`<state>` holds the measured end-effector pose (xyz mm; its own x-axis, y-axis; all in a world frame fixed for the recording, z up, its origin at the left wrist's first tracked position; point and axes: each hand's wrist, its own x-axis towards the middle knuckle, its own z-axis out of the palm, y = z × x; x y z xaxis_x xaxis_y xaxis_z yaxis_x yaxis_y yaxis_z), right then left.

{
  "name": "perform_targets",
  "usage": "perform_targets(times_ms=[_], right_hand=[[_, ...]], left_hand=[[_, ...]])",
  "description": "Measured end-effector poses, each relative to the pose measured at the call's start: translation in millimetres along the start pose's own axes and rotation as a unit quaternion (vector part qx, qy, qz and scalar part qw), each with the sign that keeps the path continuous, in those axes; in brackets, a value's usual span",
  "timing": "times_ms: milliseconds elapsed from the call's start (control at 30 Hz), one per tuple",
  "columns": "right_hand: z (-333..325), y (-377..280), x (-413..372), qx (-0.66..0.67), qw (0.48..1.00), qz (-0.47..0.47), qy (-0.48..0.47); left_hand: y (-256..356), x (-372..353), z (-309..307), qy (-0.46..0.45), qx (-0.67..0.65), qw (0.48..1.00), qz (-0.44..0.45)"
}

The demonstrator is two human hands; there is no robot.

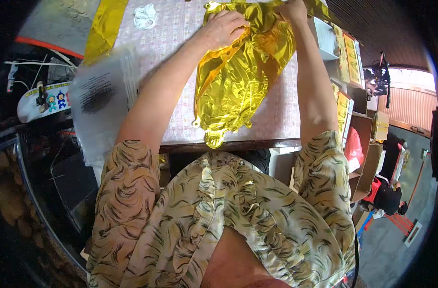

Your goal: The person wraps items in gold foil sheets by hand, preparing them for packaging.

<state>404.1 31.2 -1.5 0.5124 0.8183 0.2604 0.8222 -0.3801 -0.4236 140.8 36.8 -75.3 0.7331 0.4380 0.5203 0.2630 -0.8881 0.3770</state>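
Observation:
A flat, shiny gold foil balloon (238, 81) with small tabs along its edge lies on the table in front of me. Its tabbed lower end reaches the near table edge. My left hand (223, 30) has its fingers curled over the folded left edge of the foil. At the top right of the balloon, my right hand (293, 10) grips the foil, its fingers partly hidden by the foil and the frame's edge. Crumpled, raised foil lies between the two hands.
Left of the balloon are clear plastic bags (101, 96) with black print, overhanging the table edge. A white coiled bundle (145, 17) and a gold foil strip (102, 31) lie farther back. Cardboard boxes (365, 158) and a red plastic bag (354, 148) stand right. A skateboard (48, 103) is far left.

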Motion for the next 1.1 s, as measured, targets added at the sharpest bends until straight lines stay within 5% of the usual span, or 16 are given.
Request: perform_targets(times_ms=[100, 133, 167, 200, 267, 300, 333, 367, 433, 567, 1100], right_hand=[[-32, -55, -22, 0.003, 0.993, -0.011, -0.118], [-16, -57, -21, 0.283, 0.946, 0.003, -0.157], [-13, -68, -27, 0.539, 0.822, 0.016, -0.183], [-16, -74, -36, 0.538, 0.823, 0.015, -0.183], [-42, -96, -71, 0.721, 0.673, 0.062, -0.152], [-37, -79, -71, 0.72, 0.674, 0.06, -0.156], [-25, -40, -72, 0.507, 0.855, -0.039, -0.1], [-11, -6, -78, 0.25, 0.959, -0.133, -0.032], [17, 33, -100, 0.172, 0.975, -0.137, -0.028], [9, 10, -146, -0.009, 0.976, -0.212, 0.057], [30, 6, -153, 0.012, 0.983, -0.18, -0.035]], left_hand=[[3, 1, -2, 0.0, 0.012, 1.0, -0.005], [3, 2, -2, 0.0, 0.012, 1.0, -0.003], [3, 2, -2, -0.021, 0.02, 0.999, -0.017], [1, 3, -2, -0.042, 0.029, 0.998, -0.03], [-1, 4, 2, -0.025, 0.01, 1.0, -0.015], [-3, 4, 3, -0.01, -0.007, 1.0, -0.002], [-5, 2, 5, -0.01, 0.009, 1.0, -0.004], [-2, 1, 3, -0.01, 0.008, 1.0, -0.006], [4, 1, -4, -0.02, 0.016, 1.0, -0.017], [2, 0, 1, -0.004, 0.019, 1.0, -0.013], [8, 2, -6, -0.042, 0.051, 0.997, -0.033]])
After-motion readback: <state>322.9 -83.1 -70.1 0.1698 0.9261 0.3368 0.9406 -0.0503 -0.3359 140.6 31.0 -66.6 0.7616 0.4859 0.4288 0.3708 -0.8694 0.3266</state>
